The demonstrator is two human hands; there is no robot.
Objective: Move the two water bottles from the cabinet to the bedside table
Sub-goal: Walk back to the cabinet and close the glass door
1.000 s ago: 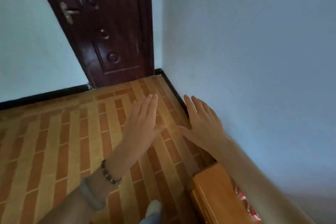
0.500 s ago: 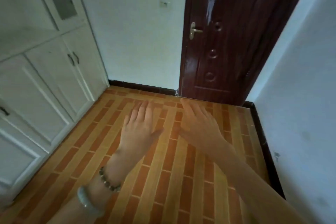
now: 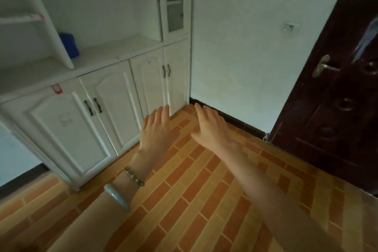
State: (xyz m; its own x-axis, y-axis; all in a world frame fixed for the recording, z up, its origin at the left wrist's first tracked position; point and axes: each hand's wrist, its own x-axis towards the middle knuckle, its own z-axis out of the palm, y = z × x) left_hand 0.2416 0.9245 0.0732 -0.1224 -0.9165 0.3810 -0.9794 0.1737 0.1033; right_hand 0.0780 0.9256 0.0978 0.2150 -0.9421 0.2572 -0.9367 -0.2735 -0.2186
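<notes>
A white cabinet [image 3: 114, 98] fills the left of the view, with open shelves above and closed doors below. No water bottle shows on the visible shelves. My left hand [image 3: 157, 131] and my right hand [image 3: 210, 129] are held out flat, palms down, over the tiled floor in front of the cabinet's right end. Both hands hold nothing and their fingers are stretched out. A bead bracelet and a pale bangle sit on my left wrist. The bedside table is out of view.
A blue object [image 3: 69, 45] stands on the open shelf at left, partly behind a white upright. A glass-fronted door [image 3: 173, 0] tops the cabinet's right end. A dark red door [image 3: 337, 92] with a brass handle is at right. Brick-pattern floor [image 3: 194, 200] lies below.
The view has swung left from the wall corner and a wooden piece of furniture to the door, then to the white cabinet. Both hands stay held out flat and hold nothing.
</notes>
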